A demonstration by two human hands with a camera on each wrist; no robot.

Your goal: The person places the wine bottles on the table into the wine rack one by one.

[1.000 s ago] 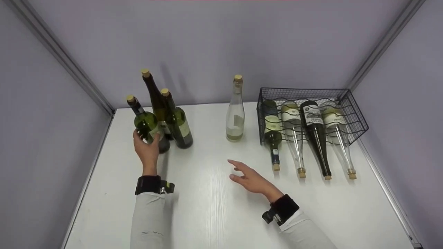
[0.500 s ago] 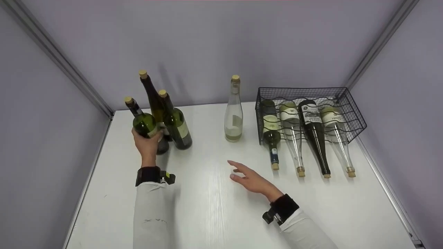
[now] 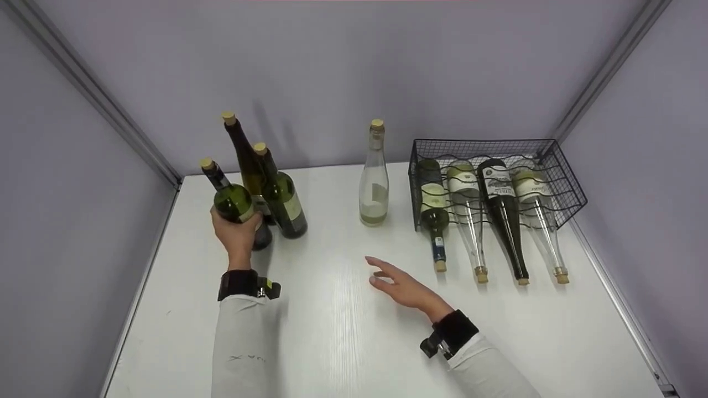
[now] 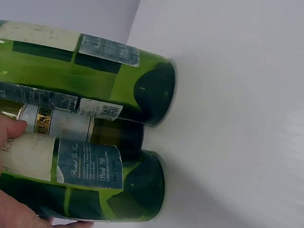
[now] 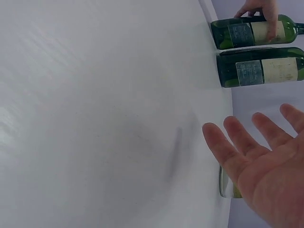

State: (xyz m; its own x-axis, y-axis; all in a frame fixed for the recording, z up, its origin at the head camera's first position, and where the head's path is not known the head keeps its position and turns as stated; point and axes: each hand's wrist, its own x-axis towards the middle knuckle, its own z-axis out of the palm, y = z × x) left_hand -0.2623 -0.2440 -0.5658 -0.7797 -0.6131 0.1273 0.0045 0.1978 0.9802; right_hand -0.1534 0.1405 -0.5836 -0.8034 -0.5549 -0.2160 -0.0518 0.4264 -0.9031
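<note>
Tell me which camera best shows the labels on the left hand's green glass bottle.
Left wrist: its cream and dark labels sit close, some print readable. Head: the left hand hides much. Right wrist: smaller, partly covered.

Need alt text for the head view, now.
A left hand grips a corked green bottle beside two standing bottles on a white table; the right hand is empty. A clear bottle stands at back center; at right, four corked bottles lie in a black wire rack, necks toward the camera.
</note>
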